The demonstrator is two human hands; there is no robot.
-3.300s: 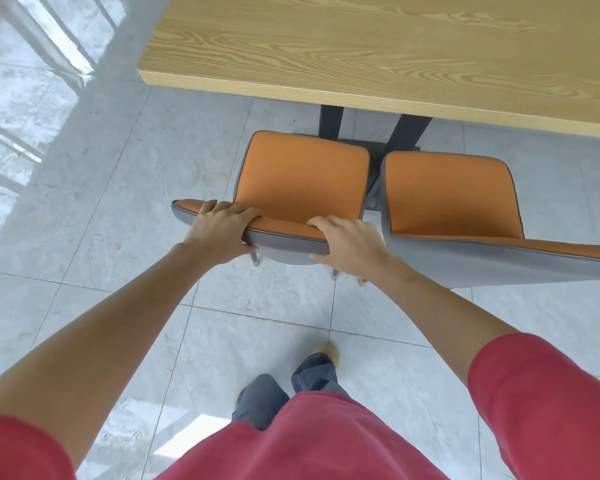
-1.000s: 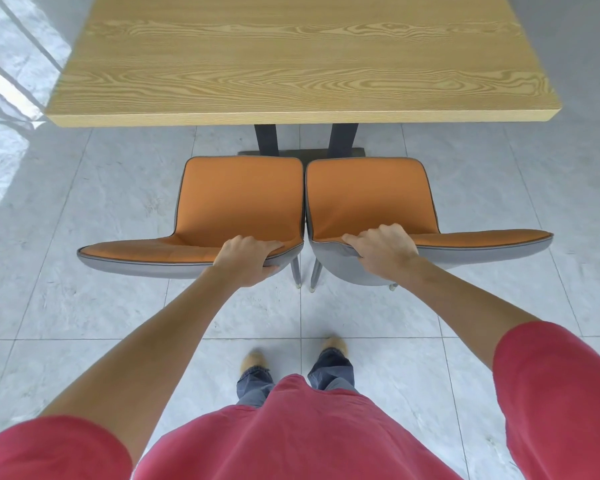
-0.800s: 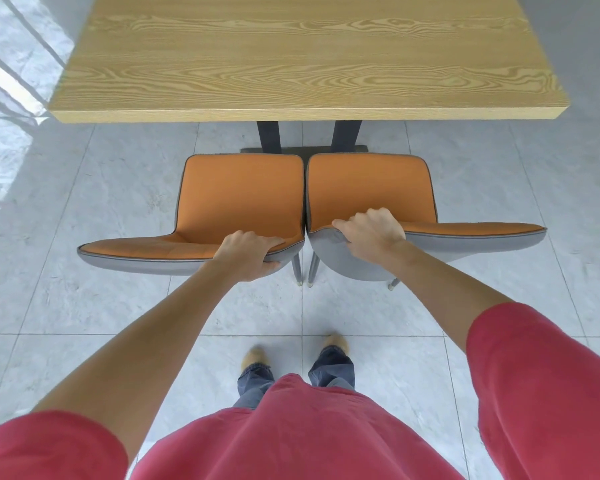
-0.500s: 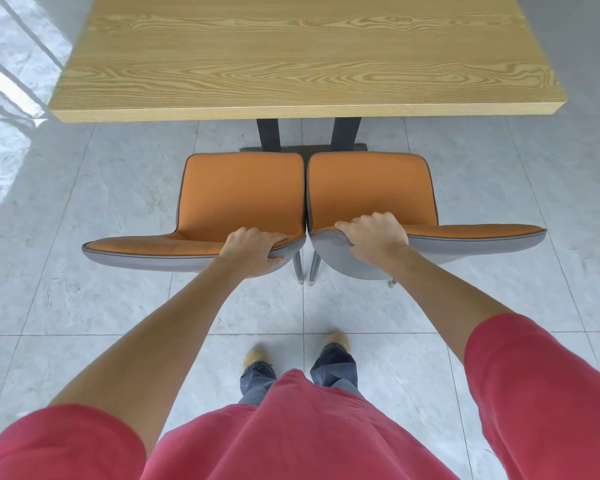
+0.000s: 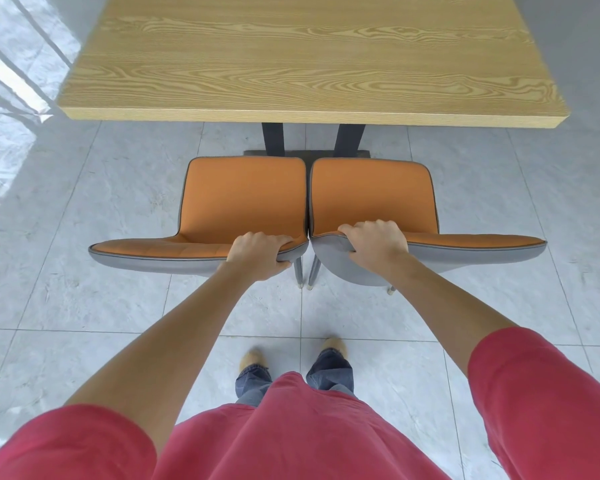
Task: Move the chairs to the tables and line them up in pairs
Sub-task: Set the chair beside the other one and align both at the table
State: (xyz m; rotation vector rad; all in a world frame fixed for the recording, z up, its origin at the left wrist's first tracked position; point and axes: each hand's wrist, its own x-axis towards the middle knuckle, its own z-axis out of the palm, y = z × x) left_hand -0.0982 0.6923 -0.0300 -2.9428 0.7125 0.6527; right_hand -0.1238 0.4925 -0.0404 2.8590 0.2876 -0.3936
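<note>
Now both hands grip chair-backs: left hand (image 5: 257, 252) left chair (image 5: 243, 199), right hand (image 5: 374, 242) right chair (image 5: 371, 195).

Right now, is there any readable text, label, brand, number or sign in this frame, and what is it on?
None can be read. The wooden table, the left chair, the right chair, the tiled floor and the red shirt show no print. The left hand and right hand each grip a chair back, covering a small part.
</note>
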